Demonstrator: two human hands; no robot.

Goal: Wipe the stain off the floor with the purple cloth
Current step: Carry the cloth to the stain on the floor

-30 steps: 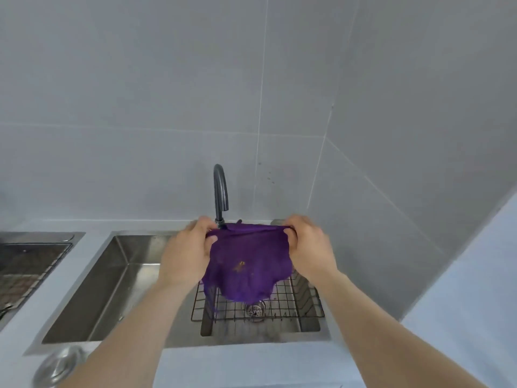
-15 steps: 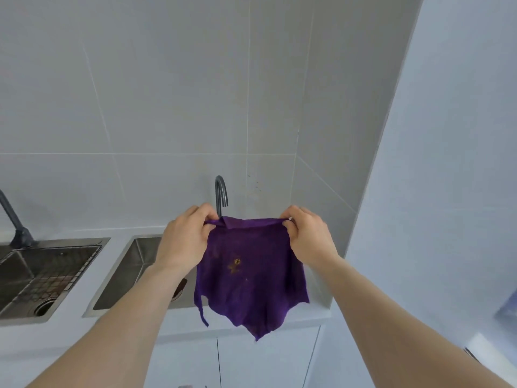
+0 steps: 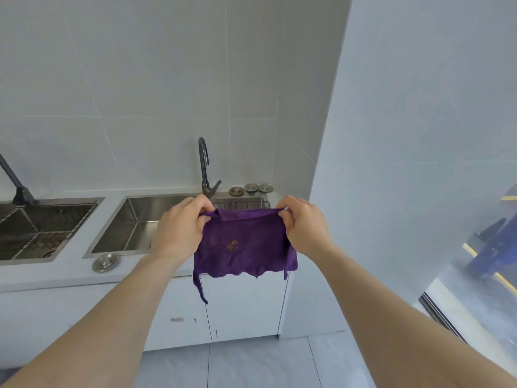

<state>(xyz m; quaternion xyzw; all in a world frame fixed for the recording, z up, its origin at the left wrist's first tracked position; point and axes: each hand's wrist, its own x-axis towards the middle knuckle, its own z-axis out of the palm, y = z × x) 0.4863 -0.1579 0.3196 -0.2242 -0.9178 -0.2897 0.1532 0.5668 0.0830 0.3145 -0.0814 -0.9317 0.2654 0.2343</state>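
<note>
The purple cloth (image 3: pixel 246 245) hangs spread out in front of me, with a small brownish mark near its middle and a thin strip dangling from its lower left corner. My left hand (image 3: pixel 181 228) pinches its top left corner. My right hand (image 3: pixel 303 228) pinches its top right corner. The cloth hangs in the air in front of the counter edge and the white cabinet doors. A strip of grey tiled floor (image 3: pixel 251 365) shows at the bottom; no stain is visible on it.
A steel sink (image 3: pixel 134 225) with a dark tap (image 3: pixel 204 166) sits in the white counter (image 3: pixel 56 275), a second sink (image 3: pixel 42 228) to its left. Three metal drain plugs (image 3: pixel 251 189) lie behind it, another plug (image 3: pixel 105 262) in front. White wall and glass door stand right.
I have backed away from the sink with the cloth held stretched between both hands. The view now takes in the counter front, the cabinets and some floor. The cloth is spread wider.
</note>
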